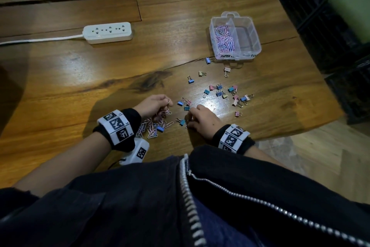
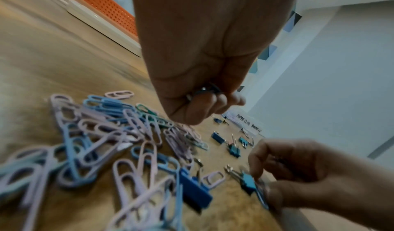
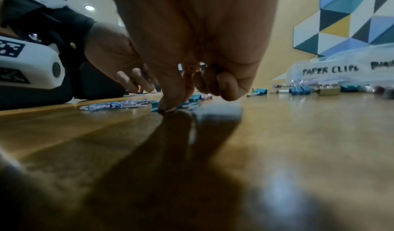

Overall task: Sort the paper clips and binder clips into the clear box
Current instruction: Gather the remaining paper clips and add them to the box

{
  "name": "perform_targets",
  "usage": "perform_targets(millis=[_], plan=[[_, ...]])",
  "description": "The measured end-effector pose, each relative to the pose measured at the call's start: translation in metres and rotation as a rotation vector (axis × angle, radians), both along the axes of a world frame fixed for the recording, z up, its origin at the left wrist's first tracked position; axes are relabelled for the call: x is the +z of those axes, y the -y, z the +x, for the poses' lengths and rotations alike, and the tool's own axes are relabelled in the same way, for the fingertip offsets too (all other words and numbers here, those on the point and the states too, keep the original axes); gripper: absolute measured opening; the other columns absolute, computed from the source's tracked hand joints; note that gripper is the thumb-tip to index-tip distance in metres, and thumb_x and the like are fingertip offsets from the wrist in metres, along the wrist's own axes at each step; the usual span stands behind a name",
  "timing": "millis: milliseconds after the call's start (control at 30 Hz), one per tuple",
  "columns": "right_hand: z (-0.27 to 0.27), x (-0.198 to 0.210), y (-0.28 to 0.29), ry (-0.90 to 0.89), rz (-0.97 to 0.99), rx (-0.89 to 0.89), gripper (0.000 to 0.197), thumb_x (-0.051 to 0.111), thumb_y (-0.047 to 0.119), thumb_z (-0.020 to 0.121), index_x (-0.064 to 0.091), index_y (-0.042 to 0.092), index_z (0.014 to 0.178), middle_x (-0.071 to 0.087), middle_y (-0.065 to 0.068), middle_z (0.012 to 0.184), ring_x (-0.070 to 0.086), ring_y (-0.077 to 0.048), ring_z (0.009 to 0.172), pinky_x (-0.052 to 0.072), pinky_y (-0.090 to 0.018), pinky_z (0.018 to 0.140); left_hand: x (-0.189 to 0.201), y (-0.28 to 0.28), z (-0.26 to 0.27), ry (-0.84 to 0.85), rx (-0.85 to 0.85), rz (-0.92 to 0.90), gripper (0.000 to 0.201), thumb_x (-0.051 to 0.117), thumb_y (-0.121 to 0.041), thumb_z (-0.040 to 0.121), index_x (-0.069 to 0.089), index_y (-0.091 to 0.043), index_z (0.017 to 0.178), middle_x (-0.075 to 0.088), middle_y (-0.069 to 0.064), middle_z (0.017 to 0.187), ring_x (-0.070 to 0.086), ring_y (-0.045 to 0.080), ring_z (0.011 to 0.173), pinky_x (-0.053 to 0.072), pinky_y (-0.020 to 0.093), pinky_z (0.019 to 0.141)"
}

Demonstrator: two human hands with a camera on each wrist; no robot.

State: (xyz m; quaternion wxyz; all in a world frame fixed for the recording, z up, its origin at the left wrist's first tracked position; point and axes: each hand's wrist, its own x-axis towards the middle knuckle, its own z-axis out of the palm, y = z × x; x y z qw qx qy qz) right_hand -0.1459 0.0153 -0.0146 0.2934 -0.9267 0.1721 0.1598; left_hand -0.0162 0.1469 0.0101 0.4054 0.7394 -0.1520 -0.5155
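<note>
Near the table's front edge lies a pile of pink and blue paper clips (image 1: 153, 127) (image 2: 102, 143). My left hand (image 1: 165, 103) (image 2: 204, 103) hovers just above it, its curled fingers gripping a few paper clips. My right hand (image 1: 189, 124) (image 3: 169, 107) is down on the wood, thumb and forefinger pinching a blue paper clip (image 2: 261, 196) beside a blue binder clip (image 1: 181, 121) (image 2: 247, 182). More binder clips (image 1: 230, 93) are scattered toward the clear box (image 1: 254, 32). Its left compartment holds paper clips (image 1: 224, 38). The front label reads "PAPER CLIPS" (image 3: 330, 70).
A white power strip (image 1: 108, 32) with its cord lies at the back left of the wooden table (image 1: 80, 70). The table's right edge (image 1: 328, 94) drops off to dark crates. A blue binder clip (image 1: 160, 128) (image 2: 195, 191) sits among the paper clips.
</note>
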Motion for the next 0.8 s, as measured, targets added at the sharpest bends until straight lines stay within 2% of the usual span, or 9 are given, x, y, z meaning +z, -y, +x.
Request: perform_targets(millis=[33,100,200,267,367,500,600,700,800], plan=[[0.001,0.0,0.001,-0.014,-0.007,0.013,0.024,0.057,0.021,0.086,0.052,0.01,0.107,0.047,-0.005,0.108,0.04,-0.013,0.091,0.034,-0.024,0.081,-0.001,0.0,-0.004,0.039,-0.021,0.032,0.027,0.032,-0.02,0.1,0.051,-0.018,0.08,0.043,-0.003,0.071,0.04,0.008,0.055,0.035,0.018,0.05],[0.001,-0.001,0.004,-0.047,-0.004,0.032,0.023,0.058,0.021,0.086,0.051,0.01,0.104,0.045,-0.005,0.106,0.038,-0.013,0.09,0.033,-0.023,0.081,-0.005,0.0,-0.011,0.233,-0.138,0.106,0.025,0.037,-0.035,0.097,0.049,-0.017,0.085,0.046,-0.003,0.08,0.044,0.013,0.072,0.035,0.025,0.062],[0.002,-0.001,0.009,-0.116,0.032,0.015,0.019,0.062,0.024,0.083,0.047,0.014,0.085,0.04,0.0,0.093,0.042,-0.015,0.087,0.035,-0.023,0.076,-0.015,-0.004,-0.018,0.718,-0.556,0.279,0.031,0.053,-0.049,0.086,0.049,-0.018,0.088,0.051,0.0,0.088,0.05,0.019,0.084,0.041,0.029,0.068],[0.002,-0.002,0.013,-0.135,0.066,-0.015,0.028,0.065,0.026,0.081,0.041,0.02,0.069,0.041,0.003,0.082,0.043,-0.015,0.081,0.035,-0.021,0.065,-0.021,-0.004,-0.02,0.906,-0.719,0.346,0.034,0.056,-0.048,0.084,0.054,-0.017,0.099,0.055,0.003,0.102,0.054,0.022,0.098,0.045,0.033,0.077],[0.001,-0.001,0.017,-0.148,0.137,-0.093,0.031,0.066,0.025,0.081,0.04,0.024,0.063,0.044,0.008,0.071,0.045,-0.012,0.072,0.031,-0.018,0.056,-0.024,-0.001,-0.02,0.966,-0.761,0.362,0.031,0.052,-0.043,0.088,0.057,-0.016,0.103,0.057,0.004,0.109,0.054,0.023,0.104,0.046,0.036,0.08],[-0.001,0.004,0.022,-0.068,0.398,-0.367,0.024,0.062,0.014,0.083,0.046,0.019,0.065,0.053,0.004,0.07,0.054,-0.006,0.066,0.04,-0.018,0.061,-0.027,0.002,-0.021,1.001,-0.832,0.367,0.027,0.046,-0.035,0.09,0.06,-0.013,0.096,0.062,0.006,0.101,0.058,0.024,0.096,0.052,0.037,0.078],[-0.001,0.01,0.028,0.034,0.682,-0.545,0.022,0.06,0.001,0.082,0.048,0.013,0.067,0.056,0.0,0.065,0.058,-0.002,0.052,0.041,-0.016,0.055,-0.024,0.004,-0.021,0.849,-0.675,0.285,0.023,0.043,-0.026,0.091,0.057,-0.009,0.085,0.06,0.007,0.089,0.056,0.022,0.081,0.049,0.035,0.07],[0.002,0.016,0.033,0.083,0.99,-0.708,0.02,0.051,-0.007,0.083,0.049,0.013,0.08,0.054,-0.003,0.073,0.051,-0.013,0.063,0.038,-0.022,0.058,-0.015,0.003,-0.008,0.392,-0.188,0.044,0.023,0.043,-0.015,0.094,0.047,-0.014,0.071,0.047,-0.001,0.07,0.044,0.011,0.058,0.038,0.023,0.053],[0.004,0.02,0.033,0.073,1.167,-0.78,0.02,0.038,-0.004,0.089,0.052,0.011,0.091,0.052,-0.003,0.074,0.045,-0.011,0.061,0.036,-0.02,0.055,-0.003,-0.004,0.011,-0.086,0.254,-0.193,0.029,0.036,0.001,0.089,0.042,-0.011,0.063,0.047,0.002,0.062,0.042,0.003,0.038,0.034,0.015,0.035]])
